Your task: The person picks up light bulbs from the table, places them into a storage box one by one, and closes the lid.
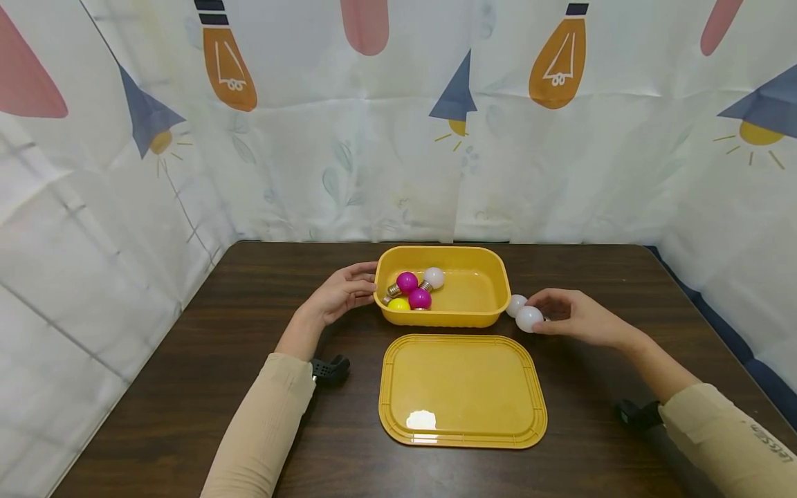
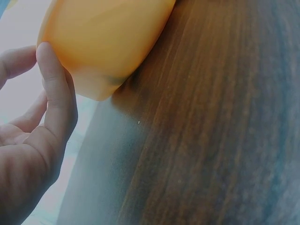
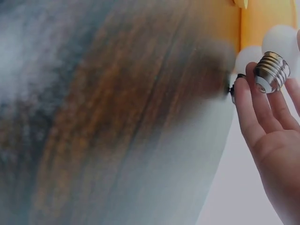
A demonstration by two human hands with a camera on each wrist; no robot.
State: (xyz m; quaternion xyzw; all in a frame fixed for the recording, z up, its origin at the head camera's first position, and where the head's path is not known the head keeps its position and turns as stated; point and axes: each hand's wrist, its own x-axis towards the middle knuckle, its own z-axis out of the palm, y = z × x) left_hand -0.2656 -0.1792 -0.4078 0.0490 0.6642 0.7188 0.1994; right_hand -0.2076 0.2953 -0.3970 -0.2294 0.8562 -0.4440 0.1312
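Note:
My left hand (image 1: 346, 291) pinches the left rim of a yellow plastic container (image 1: 470, 319). In the left wrist view, thumb and finger meet at the edge of the container (image 2: 108, 42). Inside it, toward the left, lie two magenta bulbs (image 1: 407, 281), a white bulb (image 1: 434, 277) and a yellow bulb (image 1: 398, 304). My right hand (image 1: 575, 318) holds a white light bulb (image 1: 528, 319) just right of the container. The right wrist view shows its metal screw base (image 3: 272, 72) between the fingers. A second white bulb (image 1: 516, 305) sits behind it, close to the fingertips and the container's wall.
A yellow lid (image 1: 463, 387) lies flat on the dark wooden table (image 1: 187, 401), in front of the container and between my forearms. A patterned white curtain (image 1: 386, 173) hangs behind the table's far edge and along its sides.

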